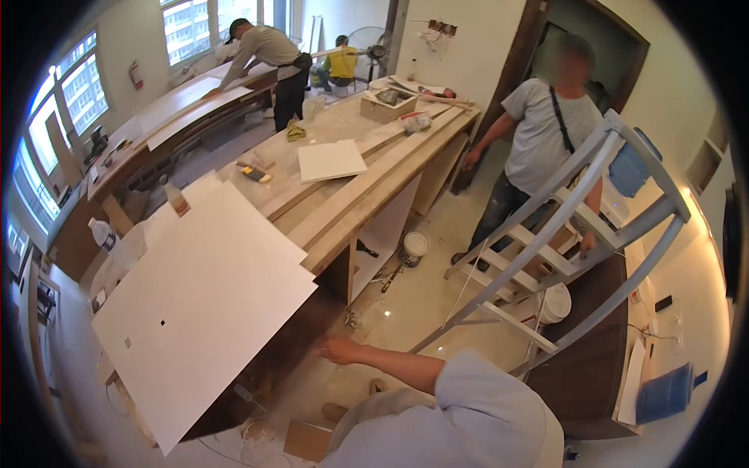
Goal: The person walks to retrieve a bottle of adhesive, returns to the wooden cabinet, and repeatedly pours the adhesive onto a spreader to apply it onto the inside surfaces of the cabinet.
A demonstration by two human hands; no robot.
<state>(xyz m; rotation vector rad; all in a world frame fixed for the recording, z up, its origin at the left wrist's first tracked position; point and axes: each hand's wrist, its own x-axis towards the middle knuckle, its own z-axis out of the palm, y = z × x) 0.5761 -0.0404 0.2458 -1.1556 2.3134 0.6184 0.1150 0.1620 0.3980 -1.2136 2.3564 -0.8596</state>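
My right hand (337, 350) reaches out to the left from a grey sleeve (476, 390). It is beside the dark brown panel (285, 335) below the bench edge. Its fingers look loosely bent and apart, and I see nothing in them; their tips are hard to make out. Close to it, a large white board (211, 304) with a notched corner and a small dark hole lies over the near end of the wooden workbench (312, 226). My left hand is not in view.
A metal stepladder (538, 226) stands at right, with a person (546, 132) behind it. White buckets (415, 245) and tools lie on the floor. A small white panel (331, 161) rests on the bench. Another person (269, 54) leans over a far table; a third crouches beyond.
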